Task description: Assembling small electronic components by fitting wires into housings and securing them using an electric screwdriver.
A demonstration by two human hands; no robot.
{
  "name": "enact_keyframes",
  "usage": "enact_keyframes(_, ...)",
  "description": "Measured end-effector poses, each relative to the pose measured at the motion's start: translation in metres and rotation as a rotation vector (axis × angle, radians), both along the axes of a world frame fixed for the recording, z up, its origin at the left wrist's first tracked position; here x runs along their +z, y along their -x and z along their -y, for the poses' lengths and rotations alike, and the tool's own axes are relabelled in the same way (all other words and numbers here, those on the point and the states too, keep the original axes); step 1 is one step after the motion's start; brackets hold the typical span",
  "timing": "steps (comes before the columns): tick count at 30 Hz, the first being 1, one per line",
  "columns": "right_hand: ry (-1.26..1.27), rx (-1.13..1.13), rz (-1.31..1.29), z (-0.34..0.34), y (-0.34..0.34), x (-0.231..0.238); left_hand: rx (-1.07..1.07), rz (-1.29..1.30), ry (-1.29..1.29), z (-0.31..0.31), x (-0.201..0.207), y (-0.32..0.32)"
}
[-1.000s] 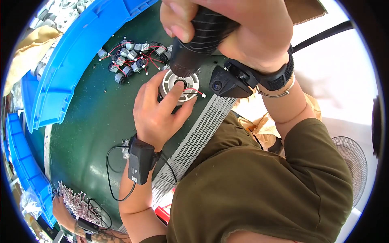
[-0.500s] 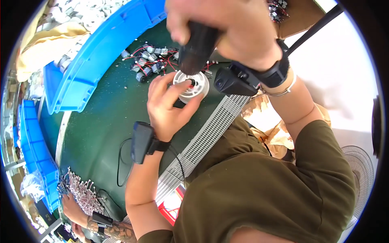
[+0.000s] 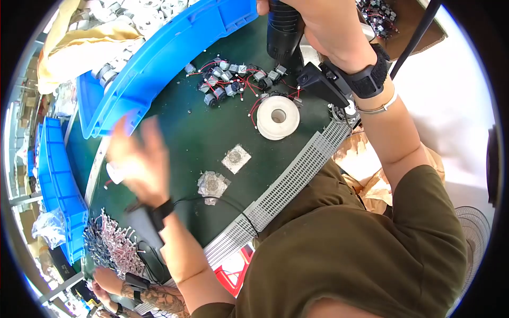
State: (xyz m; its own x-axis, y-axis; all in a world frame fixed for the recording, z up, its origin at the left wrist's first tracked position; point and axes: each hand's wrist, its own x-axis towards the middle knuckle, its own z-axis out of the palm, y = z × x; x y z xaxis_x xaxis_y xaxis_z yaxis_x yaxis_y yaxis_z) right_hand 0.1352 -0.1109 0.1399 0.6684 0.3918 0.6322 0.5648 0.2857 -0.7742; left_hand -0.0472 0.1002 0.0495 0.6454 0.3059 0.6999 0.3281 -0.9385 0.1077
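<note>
My left hand [image 3: 139,164] is over the left part of the green table, smeared by motion, with its fingers stretched apart. Beside its outer edge is a small white round part [image 3: 114,173] with a short red wire; blur hides whether they touch. My right hand [image 3: 326,32], partly cut off by the upper edge, is wrapped around a black power screwdriver [image 3: 282,34] that points down. Below the tool stands a white spool-like ring [image 3: 278,115] with a hole in its middle. Several small grey motors [image 3: 225,79] with red and black wires lie behind it.
A long blue bin [image 3: 175,53] crosses the upper left, with white parts beyond. Two clear taped patches [image 3: 213,185] mark the green table [image 3: 185,132]. A perforated grey strip [image 3: 286,177] runs along the near edge. At lower left a co-worker's hand [image 3: 107,281] is near bundled wires [image 3: 119,241].
My left hand has left the white ring and swung left, and the small white part now shows beside it. My right hand has raised the screwdriver off the ring. The view has shifted slightly.
</note>
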Motion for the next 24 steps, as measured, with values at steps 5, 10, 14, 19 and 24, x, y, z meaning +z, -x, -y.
enact_keyframes(5,0.108,-0.049,-0.015,-0.006,-0.003,0.000,-0.251,-0.346,0.295,0.016,-0.054,-0.057)
enact_keyframes(10,-0.045,-0.416,0.608,0.010,0.015,-0.020,-0.392,0.003,1.197,0.004,-0.049,-0.043)
enact_keyframes(14,0.252,0.199,0.293,0.003,0.029,-0.053,-0.716,0.195,1.875,0.011,-0.018,-0.030)
enact_keyframes(19,0.612,0.479,0.047,-0.010,0.039,-0.049,-0.884,0.088,1.469,0.043,0.008,-0.017)
enact_keyframes(24,0.351,0.532,-0.211,-0.008,0.043,-0.066,-0.549,0.107,0.636,0.067,0.016,-0.023)
